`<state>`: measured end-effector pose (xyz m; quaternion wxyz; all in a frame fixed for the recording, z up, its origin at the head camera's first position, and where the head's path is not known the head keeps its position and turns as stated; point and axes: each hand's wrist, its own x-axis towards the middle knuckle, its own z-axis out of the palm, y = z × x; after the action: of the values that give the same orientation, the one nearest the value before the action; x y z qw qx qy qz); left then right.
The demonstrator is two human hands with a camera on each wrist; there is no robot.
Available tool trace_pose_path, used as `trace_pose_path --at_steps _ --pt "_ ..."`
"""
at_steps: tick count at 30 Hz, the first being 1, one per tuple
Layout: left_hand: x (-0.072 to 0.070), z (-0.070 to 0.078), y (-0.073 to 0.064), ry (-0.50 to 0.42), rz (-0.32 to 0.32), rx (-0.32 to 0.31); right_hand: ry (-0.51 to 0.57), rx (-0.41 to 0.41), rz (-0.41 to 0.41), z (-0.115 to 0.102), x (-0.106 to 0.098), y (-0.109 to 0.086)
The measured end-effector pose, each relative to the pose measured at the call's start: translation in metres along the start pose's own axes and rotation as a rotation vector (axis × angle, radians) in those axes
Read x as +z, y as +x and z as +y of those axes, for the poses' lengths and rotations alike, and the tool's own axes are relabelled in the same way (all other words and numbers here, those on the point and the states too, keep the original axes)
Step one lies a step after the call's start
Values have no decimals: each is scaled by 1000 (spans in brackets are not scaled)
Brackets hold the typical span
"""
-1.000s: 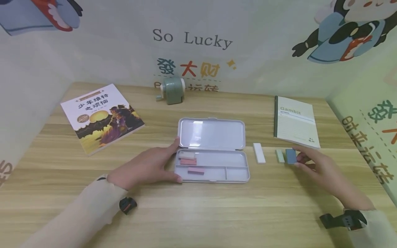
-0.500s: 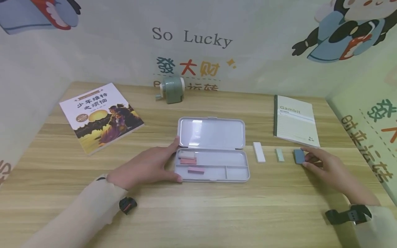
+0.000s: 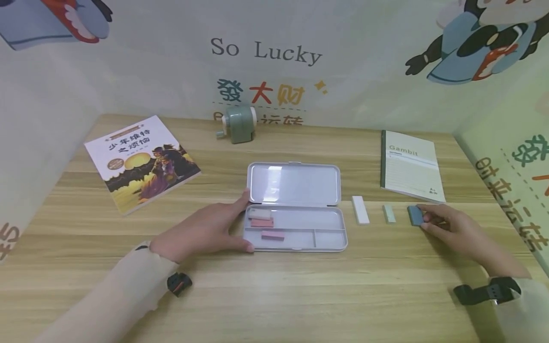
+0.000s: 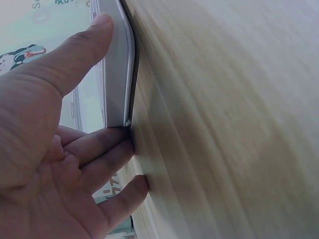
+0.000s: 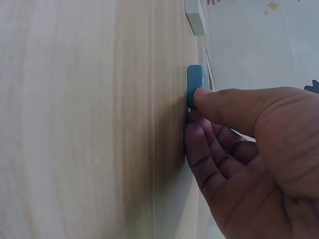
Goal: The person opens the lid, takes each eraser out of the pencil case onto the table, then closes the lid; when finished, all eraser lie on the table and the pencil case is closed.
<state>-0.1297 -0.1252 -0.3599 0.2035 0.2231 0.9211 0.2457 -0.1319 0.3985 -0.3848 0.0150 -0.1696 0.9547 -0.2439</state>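
Observation:
A white pencil case (image 3: 296, 249) lies with its lid raised at the middle of the table. My left hand (image 3: 206, 228) holds its left end, thumb on the front wall and fingers at the side. Inside are a whitish eraser (image 3: 259, 214), a red eraser (image 3: 261, 223) and, in the front compartment, a pink eraser (image 3: 272, 236). At the right, my right hand (image 3: 454, 231) pinches a blue eraser (image 3: 414, 216) by its right side, on the table. In the right wrist view the thumb covers one end of the blue eraser (image 5: 194, 79). Left of it lie a pale green eraser (image 3: 389, 214) and a white eraser (image 3: 360, 209).
A green pencil sharpener (image 3: 240, 125) with a crank stands at the back. An illustrated book (image 3: 143, 164) lies at the back left. Behind the blue eraser lies a notebook (image 3: 412, 164). Printed cloth walls (image 3: 171, 62) enclose the table.
The right hand has slid the blue eraser to the right, away from the pale green one, and it now sits slightly turned. The left hand stays on the pencil case.

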Motion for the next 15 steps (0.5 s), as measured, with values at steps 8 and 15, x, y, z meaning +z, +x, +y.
trace_pose_path --at_steps 8,15 --pt "1 0 0 2 13 3 -22 32 -48 0 -4 3" --pt "1 0 0 2 13 12 -11 19 -38 1 -3 1"
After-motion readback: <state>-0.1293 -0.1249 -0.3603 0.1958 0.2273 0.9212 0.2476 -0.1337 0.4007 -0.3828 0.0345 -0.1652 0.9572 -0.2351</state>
